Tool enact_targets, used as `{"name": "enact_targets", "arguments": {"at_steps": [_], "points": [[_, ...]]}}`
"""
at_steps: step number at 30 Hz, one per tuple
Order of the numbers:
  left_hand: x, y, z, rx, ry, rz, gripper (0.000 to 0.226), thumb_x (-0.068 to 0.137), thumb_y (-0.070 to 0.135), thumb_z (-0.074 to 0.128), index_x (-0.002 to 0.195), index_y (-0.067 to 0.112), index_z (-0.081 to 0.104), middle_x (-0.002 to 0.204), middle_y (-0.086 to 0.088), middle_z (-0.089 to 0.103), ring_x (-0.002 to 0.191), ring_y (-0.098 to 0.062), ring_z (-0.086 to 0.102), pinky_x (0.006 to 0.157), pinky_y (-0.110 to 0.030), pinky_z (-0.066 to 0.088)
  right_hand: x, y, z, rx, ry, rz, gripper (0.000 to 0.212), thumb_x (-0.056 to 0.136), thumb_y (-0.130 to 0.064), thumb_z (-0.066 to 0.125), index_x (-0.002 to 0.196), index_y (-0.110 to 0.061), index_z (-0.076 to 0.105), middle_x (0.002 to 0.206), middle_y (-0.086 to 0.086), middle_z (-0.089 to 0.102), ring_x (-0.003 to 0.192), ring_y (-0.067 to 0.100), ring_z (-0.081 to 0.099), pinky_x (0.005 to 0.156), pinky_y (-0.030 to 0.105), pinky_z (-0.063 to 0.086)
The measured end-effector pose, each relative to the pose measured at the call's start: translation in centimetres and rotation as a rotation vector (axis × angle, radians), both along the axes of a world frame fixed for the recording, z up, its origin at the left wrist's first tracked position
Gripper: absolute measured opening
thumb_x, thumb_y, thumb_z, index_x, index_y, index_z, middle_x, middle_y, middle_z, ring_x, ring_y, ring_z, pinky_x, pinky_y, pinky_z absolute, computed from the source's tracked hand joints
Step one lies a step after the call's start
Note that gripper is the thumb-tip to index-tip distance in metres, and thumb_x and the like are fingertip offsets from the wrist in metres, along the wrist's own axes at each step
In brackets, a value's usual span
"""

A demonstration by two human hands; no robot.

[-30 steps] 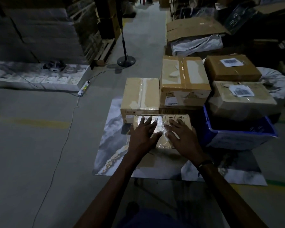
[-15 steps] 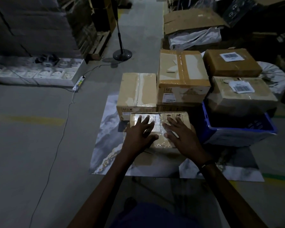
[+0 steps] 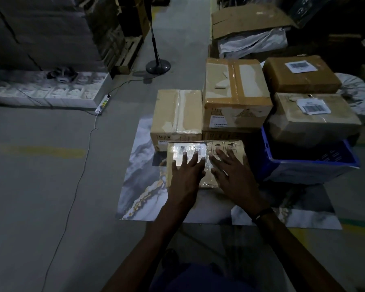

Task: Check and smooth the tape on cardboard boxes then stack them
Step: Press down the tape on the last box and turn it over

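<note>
Hands, left [image 3: 187, 172] and right [image 3: 233, 173], lie flat with fingers spread on the box [image 3: 205, 163] to press its tape down; nothing is pinched.

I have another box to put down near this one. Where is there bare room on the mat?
The marbled mat is bare left of the small box under the left hand and right hand. It is crowded behind with the taped box, and right with the blue crate.
</note>
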State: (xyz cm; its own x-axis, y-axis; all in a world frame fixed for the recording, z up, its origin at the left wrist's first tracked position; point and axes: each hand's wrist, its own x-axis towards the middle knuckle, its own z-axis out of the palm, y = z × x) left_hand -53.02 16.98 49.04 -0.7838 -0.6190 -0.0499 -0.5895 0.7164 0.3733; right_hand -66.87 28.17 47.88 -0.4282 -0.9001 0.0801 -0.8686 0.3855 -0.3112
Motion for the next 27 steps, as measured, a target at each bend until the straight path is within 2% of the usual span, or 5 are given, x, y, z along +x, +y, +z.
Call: {"name": "enact_targets", "arguments": {"at_steps": [6,11,16,21,27], "points": [[-0.1,-0.4,0.7,0.000,-0.056,-0.021,0.041,0.105,0.026,0.052,0.146,0.022,0.050,0.166,-0.004,0.029,0.154,-0.035,0.019,0.119,-0.061,0.018,-0.1,-0.2,-0.5,-0.029,0.009,0.007,0.055,0.104,-0.051,0.027,0.150,-0.031,0.049,0.163,-0.005,0.035,0.154,0.024,0.025,0.123,0.049,0.015],[0.2,-0.7,0.8,-0.021,0.031,-0.013,0.016,0.100,0.025,0.060,0.102,0.016,0.072,0.143,-0.002,0.059,0.141,-0.031,0.044,0.107,-0.054,0.038,0.0,-0.1,-1.3,-0.180,-0.015,-0.026,0.044,0.101,-0.046,0.044,0.136,-0.029,0.065,0.150,-0.002,0.054,0.146,0.025,0.041,0.121,0.049,0.021],[-0.2,-1.0,-0.1,-0.095,-0.080,-0.041,0.025,0.103,0.029,0.053,0.122,0.020,0.068,0.152,-0.001,0.051,0.145,-0.032,0.039,0.106,-0.053,0.040,-0.2,-0.3,-1.2,-0.154,-0.021,-0.014,0.046,0.101,-0.049,0.041,0.135,-0.030,0.065,0.151,-0.004,0.053,0.147,0.025,0.039,0.121,0.047,0.020],[1.9,-1.3,0.0,0.114,0.145,-0.067,0.036,0.103,0.027,0.059,0.137,0.019,0.064,0.158,-0.002,0.044,0.153,-0.028,0.026,0.115,-0.047,0.030,-0.8,0.1,-0.6,-0.107,-0.168,0.017,0.052,0.099,-0.054,0.037,0.140,-0.033,0.060,0.158,-0.009,0.041,0.153,0.017,0.025,0.120,0.035,0.005],[2.0,-0.6,-0.3,0.225,0.292,0.060,0.030,0.100,0.024,0.063,0.130,0.020,0.070,0.153,-0.001,0.049,0.150,-0.021,0.034,0.121,-0.048,0.025,-0.7,0.0,-0.5,-0.093,-0.161,0.023,0.052,0.101,-0.054,0.034,0.142,-0.033,0.058,0.160,-0.007,0.039,0.153,0.020,0.025,0.122,0.041,0.012]]}}
